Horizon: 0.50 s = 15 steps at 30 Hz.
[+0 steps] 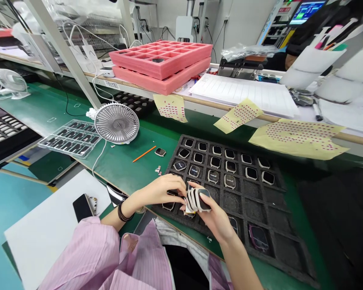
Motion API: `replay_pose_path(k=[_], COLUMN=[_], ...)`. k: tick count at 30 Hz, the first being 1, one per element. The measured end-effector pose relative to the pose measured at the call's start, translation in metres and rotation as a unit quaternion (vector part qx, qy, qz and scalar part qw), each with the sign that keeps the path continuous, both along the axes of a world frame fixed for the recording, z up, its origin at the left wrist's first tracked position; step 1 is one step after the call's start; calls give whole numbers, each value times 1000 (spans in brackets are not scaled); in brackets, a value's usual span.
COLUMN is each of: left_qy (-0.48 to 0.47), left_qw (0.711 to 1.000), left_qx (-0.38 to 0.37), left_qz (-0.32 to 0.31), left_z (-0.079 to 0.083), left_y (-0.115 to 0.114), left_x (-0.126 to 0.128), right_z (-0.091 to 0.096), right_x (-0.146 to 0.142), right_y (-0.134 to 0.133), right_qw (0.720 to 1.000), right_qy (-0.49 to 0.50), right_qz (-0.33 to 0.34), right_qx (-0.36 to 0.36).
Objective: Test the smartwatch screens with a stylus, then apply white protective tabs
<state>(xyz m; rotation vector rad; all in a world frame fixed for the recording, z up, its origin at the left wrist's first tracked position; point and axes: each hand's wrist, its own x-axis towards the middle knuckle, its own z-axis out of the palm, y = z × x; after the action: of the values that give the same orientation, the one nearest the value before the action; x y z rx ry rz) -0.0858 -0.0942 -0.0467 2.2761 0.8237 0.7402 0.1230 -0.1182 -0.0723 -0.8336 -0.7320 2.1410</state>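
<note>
Several smartwatch bodies [196,200], pale-sided with dark faces, are stacked edge to edge in my right hand [216,217], its thumb over the outermost one. At the left end of this stack, the fingertips of my left hand [163,190] are pinched together; what lies between them is hidden. A small yellow and white piece shows under the stack. Below both hands lies a black foam tray [231,199] with square pockets. Many pockets hold watch bodies, such as this one [213,176], while several at the right are bare. A purple-edged watch [258,237] sits in a near pocket.
Left of the tray lie a loose watch [160,152], an orange stick [144,154] and small scraps [159,170]. Beyond are a white fan [117,123] and a clear tray of dark parts [72,138]. Pink foam trays [161,72] rest on the shelf; a phone [84,207] lies left.
</note>
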Motion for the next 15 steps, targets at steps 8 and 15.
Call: replay_pose_path(k=[8, 15], left_qy=[54, 123], left_qw=[995, 957], left_qx=[-59, 1], left_qz=[62, 262], left_z=[-11, -43], left_y=[-1, 30], left_x=[-5, -65], right_z=[-4, -3], right_x=[-14, -12], right_y=[-11, 1], right_qw=[999, 1000], right_qy=[-34, 10], right_qz=[18, -16], right_qx=[17, 9])
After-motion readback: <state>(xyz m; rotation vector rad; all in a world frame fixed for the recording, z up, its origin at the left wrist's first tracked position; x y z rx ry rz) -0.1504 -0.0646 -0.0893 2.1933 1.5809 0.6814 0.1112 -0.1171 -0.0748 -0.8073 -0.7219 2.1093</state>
